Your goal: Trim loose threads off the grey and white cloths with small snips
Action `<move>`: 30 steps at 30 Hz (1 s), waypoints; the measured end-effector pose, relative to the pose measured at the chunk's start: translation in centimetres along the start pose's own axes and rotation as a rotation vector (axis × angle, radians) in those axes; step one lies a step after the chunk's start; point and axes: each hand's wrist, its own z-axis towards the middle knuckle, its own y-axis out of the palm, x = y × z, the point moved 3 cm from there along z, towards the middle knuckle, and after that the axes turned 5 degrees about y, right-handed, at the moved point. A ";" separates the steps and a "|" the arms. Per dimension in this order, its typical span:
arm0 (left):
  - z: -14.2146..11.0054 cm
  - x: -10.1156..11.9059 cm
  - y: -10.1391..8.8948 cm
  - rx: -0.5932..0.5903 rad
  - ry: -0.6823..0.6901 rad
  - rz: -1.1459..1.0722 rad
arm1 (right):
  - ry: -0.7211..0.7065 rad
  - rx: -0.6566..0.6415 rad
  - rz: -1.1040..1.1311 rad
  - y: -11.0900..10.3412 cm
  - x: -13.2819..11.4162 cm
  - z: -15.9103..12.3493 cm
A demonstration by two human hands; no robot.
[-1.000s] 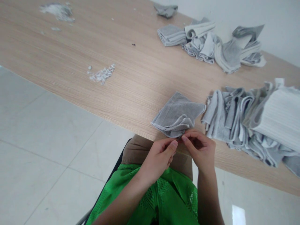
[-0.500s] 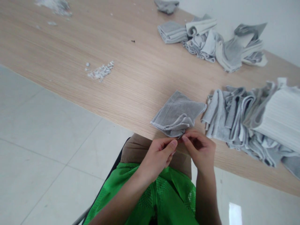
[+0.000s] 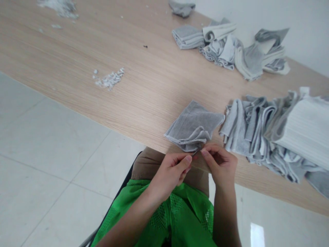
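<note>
A folded grey cloth (image 3: 192, 121) lies at the table's near edge, its loose layers ruffled toward me. At its nearest corner, my right hand (image 3: 221, 161) pinches the cloth between thumb and forefinger. My left hand (image 3: 174, 171) is closed just left of it, thumb pressed on the bent forefinger. A thin dark strip (image 3: 196, 151) runs from the left fingertips up to the cloth's corner; whether it is a tool or part of the cloth I cannot tell. The fingers hide the exact pinch points.
A thick row of grey cloths (image 3: 249, 127) with a white ribbed cloth (image 3: 305, 123) stands close on the right. More folded cloths (image 3: 221, 48) lie along the wall. White scraps (image 3: 110, 79), a larger scrap heap (image 3: 61, 7) and a small dark object (image 3: 145, 46) are on the left.
Both hands stay at the cloth's near corner. The left fingertips have shifted slightly down and left, and more of the dark strip shows between the hands. The view has moved slightly.
</note>
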 end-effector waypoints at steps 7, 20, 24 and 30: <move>-3.0 0.4 -2.6 -0.043 -0.010 0.026 | -0.019 0.112 0.201 -0.5 0.9 0.1; -6.9 0.7 -6.3 -0.007 0.178 0.580 | -0.247 0.012 0.033 0.7 -7.3 1.8; -7.4 0.6 -6.2 -0.010 0.150 0.723 | -0.353 -0.185 -0.238 4.7 -12.2 5.4; -7.9 0.5 -6.1 -0.076 0.165 0.806 | -0.493 -0.376 -0.416 14.1 -15.5 11.8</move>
